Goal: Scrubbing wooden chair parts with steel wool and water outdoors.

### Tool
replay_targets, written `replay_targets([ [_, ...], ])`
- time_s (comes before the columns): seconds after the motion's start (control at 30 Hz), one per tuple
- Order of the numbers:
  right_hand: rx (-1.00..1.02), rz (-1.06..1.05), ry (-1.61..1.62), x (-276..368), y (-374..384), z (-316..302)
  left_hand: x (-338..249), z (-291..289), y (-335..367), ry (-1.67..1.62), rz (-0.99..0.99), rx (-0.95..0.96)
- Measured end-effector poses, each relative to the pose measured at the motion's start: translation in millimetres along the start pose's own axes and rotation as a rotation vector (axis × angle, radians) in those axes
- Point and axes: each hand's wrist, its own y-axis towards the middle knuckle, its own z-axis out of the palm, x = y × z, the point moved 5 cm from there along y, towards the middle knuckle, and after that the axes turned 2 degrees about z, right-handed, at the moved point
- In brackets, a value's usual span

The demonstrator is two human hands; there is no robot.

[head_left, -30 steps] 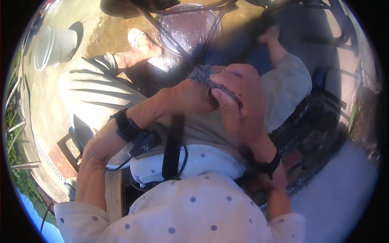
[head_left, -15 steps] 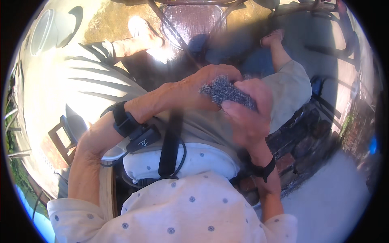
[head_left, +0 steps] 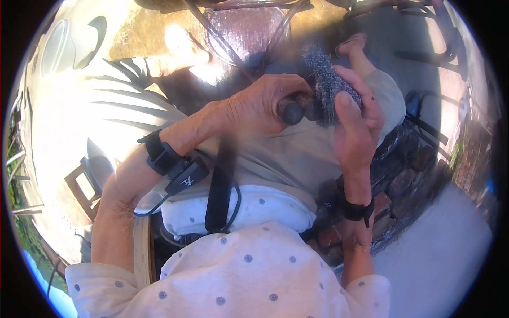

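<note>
My left hand is closed around a dark object with rounded black ends; its full shape is hidden in my fist, so I cannot tell its kind. Close against it on the right is a speckled grey cloth, fuzzy in texture. My right hand grips this cloth between thumb and fingers, with part of it standing up beyond the fingertips. Both hands are over my lap, above beige trousers.
Ahead, between my feet, is a shiny brownish surface with dark metal legs around it. A wooden frame stands at my left. Dark stones and bricks lie to my right. A black strap hangs at my waist.
My right hand has moved right and turned, lifting the grey cloth upward and off the dark object. The black ends in my left hand now show. My left hand has shifted slightly.
</note>
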Motion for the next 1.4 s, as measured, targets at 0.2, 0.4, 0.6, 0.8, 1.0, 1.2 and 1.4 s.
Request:
replay_targets([
  [0.2,0.314,-0.736,-0.604,9,-21,23,24,5,-8,-0.140,-0.044,0.007],
  [0.4,0.305,-0.819,-0.753,11,-17,36,16,3,-2,0.036,-0.022,0.032],
  [0.6,0.336,-0.835,-0.716,9,-19,1,17,2,2,0.062,0.090,0.059],
  [0.8,0.546,-0.918,-0.767,36,-23,29,12,1,3,-0.006,-0.008,0.037],
  [1.0,0.588,-1.006,-0.802,22,-18,11,18,3,8,0.056,0.067,0.015],
  [1.2,0.368,-0.712,-0.859,42,12,-21,19,6,3,0.020,0.083,0.003],
  [1.4,0.682,-0.849,-0.875,38,-12,30,17,0,0,-0.060,0.004,0.033],
])
